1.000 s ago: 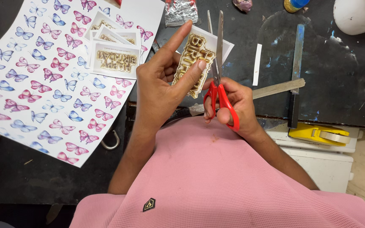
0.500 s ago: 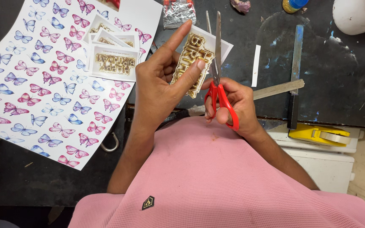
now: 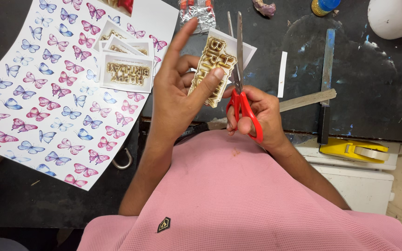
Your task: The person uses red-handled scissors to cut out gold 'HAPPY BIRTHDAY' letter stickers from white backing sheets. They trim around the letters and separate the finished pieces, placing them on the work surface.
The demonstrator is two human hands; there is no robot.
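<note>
My left hand [image 3: 175,90] holds a paper cut-out of gold lettering [image 3: 212,69] between thumb and fingers, with the index finger pointing up. My right hand [image 3: 257,118] grips red-handled scissors [image 3: 239,88]; their blades stand slightly apart along the cut-out's right edge. A white paper margin still shows at the cut-out's top right. Both hands hover over the dark table, just in front of my pink shirt.
A large sheet of pink and blue butterflies [image 3: 47,88] lies at left, with a stack of gold-lettered cards [image 3: 126,69] on it. A metal ruler [image 3: 326,60], a wooden stick [image 3: 303,100], a yellow tape dispenser [image 3: 354,149], a white tub [image 3: 396,18] and a paper strip [image 3: 282,74] lie at right.
The view has shifted slightly; both hands sit a little lower in the frame. The scissors stay at the cut-out's right edge, with the grip on both unchanged.
</note>
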